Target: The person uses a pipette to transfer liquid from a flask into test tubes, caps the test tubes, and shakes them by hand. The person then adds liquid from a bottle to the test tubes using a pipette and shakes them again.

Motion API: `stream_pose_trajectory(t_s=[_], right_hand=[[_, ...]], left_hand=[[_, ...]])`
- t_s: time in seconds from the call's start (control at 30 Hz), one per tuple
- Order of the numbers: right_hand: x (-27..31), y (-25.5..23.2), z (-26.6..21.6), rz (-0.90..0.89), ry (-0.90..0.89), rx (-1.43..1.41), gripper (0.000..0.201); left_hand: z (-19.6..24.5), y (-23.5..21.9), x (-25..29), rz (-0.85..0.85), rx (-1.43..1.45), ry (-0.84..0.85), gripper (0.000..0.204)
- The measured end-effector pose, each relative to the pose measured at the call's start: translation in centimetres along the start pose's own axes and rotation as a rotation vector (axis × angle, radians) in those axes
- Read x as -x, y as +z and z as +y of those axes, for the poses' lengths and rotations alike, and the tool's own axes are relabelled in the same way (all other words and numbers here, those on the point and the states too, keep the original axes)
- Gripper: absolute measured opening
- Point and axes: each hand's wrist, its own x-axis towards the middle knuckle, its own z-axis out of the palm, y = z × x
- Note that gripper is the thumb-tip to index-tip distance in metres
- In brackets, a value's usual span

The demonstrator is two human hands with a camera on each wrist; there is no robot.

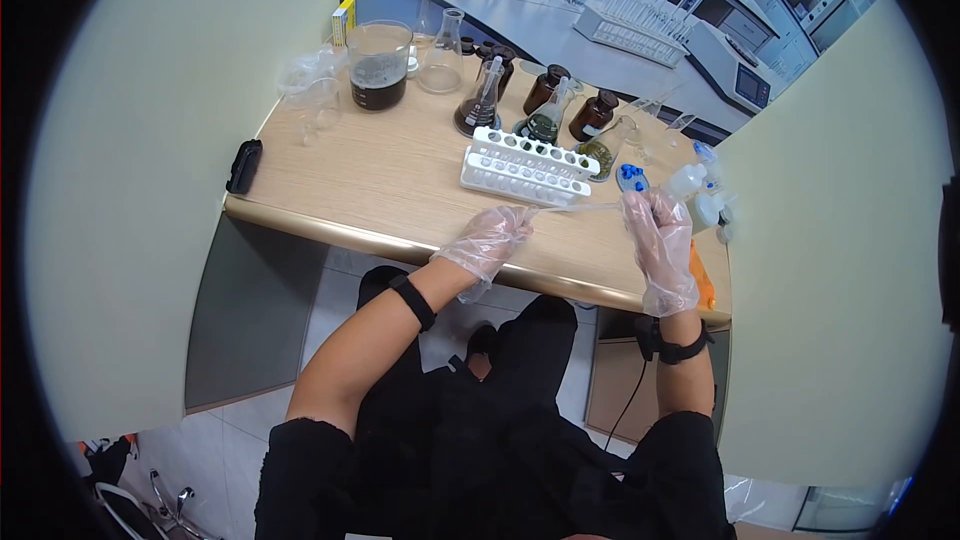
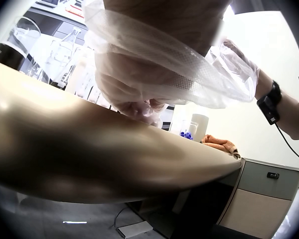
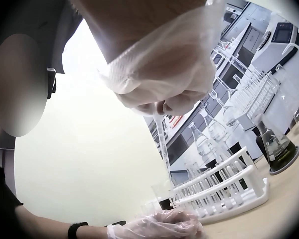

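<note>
Taking a thin clear tube [image 1: 577, 207] as the clock's centre, the left hand [image 1: 488, 242] at about 8 o'clock and the right hand [image 1: 662, 248] at 4 each grip one end; both wear loose plastic gloves. Just beyond, at 11, stands a white rack [image 1: 530, 170]; at 1, a conical flask [image 1: 602, 152] of yellow-green liquid; at 2, a dish of small blue pieces [image 1: 631, 178]. The slack glove film could let the tube slip, and a careless forward push could knock the rack into the flask and spill it. The rounded front edge [image 1: 400, 249] runs close by at 6, so a dropped piece may roll off. An orange cloth [image 1: 702, 278] crowds 4 o'clock; the wider stretch of wooden surface [image 1: 330, 170] lies at 9 to 10, before a beaker [image 1: 380, 75] of dark liquid.
</note>
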Motion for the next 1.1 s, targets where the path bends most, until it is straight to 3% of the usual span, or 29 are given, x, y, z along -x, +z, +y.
stream_pose_trajectory(t_s=[0.23, 0.3, 0.47, 0.63, 0.73, 0.8, 0.87, 1.03, 1.1], right_hand=[[-0.1, 0.2, 1.2, 0.030, 0.034, -0.002, 0.046], [-0.2, 0.2, 1.7, 0.034, -0.069, 0.029, 0.046], [-0.1, 0.1, 1.0, 0.012, -0.069, -0.006, 0.044], [-0.2, 0.4, -0.1, 0.039, -0.182, 0.075, 0.041], [-0.1, 0.2, 0.0, 0.052, -0.150, 0.019, 0.037], [-0.2, -0.1, -0.2, 0.082, -0.229, 0.239, 0.033], [-0.2, -0.1, -0.4, 0.077, -0.251, 0.205, 0.032], [0.0, -0.1, 0.0, 0.078, -0.301, 0.183, 0.032], [0.2, -0.3, 0.4, 0.059, -0.123, 0.092, 0.032]], left_hand=[[0.1, -0.1, -0.1, -0.019, -0.001, -0.032, 0.027], [0.2, -0.2, -0.1, -0.027, 0.008, -0.037, 0.027], [0.6, -0.5, 0.1, -0.040, 0.027, -0.065, 0.028], [-0.3, 0.1, -0.5, -0.056, -0.067, -0.001, 0.022], [-0.7, 0.5, -0.2, 0.017, -0.016, 0.069, 0.020], [-0.4, 0.3, -0.1, 0.042, 0.052, 0.073, 0.020], [-0.3, 0.2, -0.1, 0.046, 0.012, 0.110, 0.021], [1.6, -1.3, 0.0, 0.002, 0.047, 0.036, 0.023], [1.5, -1.1, -0.1, 0.002, -0.004, 0.053, 0.023]])
